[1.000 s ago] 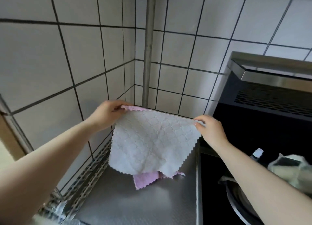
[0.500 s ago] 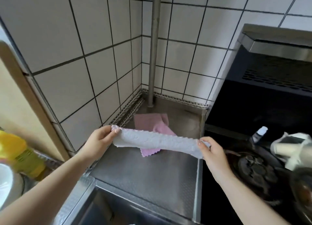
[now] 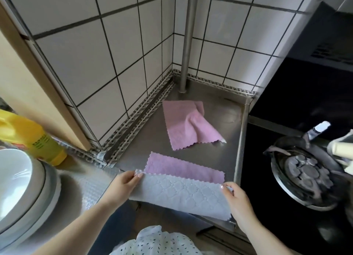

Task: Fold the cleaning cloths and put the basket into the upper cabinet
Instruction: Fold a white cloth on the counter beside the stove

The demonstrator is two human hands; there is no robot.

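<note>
Right now your cloth (image 3: 181, 191) lies folded over at the near edge of the steel counter (image 3: 206, 153), white-grey side up toward you with its pink side showing as a strip along the far edge; its near edge hangs just past the counter's front lip. Your left hand (image 3: 122, 186) pinches the cloth's left corner between thumb and fingertips; your right hand (image 3: 236, 199) pinches the right corner the same way, fingers curled round the zigzag hem; both hands grip that one cloth. Further back, well apart from it, a second pink cloth (image 3: 189, 124) lies rumpled on the counter, one corner turned over, near the foot of the upright metal pipe (image 3: 188, 38) that stands in the tiled corner (image 3: 118, 44). To your left a yellow bottle (image 3: 32, 138) stands beside stacked white bowls (image 3: 21, 187); to your right, past the counter's raised edge, sits the black hob (image 3: 282, 178) with a gas burner (image 3: 307, 170), and a small white-capped bottle (image 3: 321, 128) stands behind it. Your spotted white garment (image 3: 158, 243) shows at the bottom edge.
</note>
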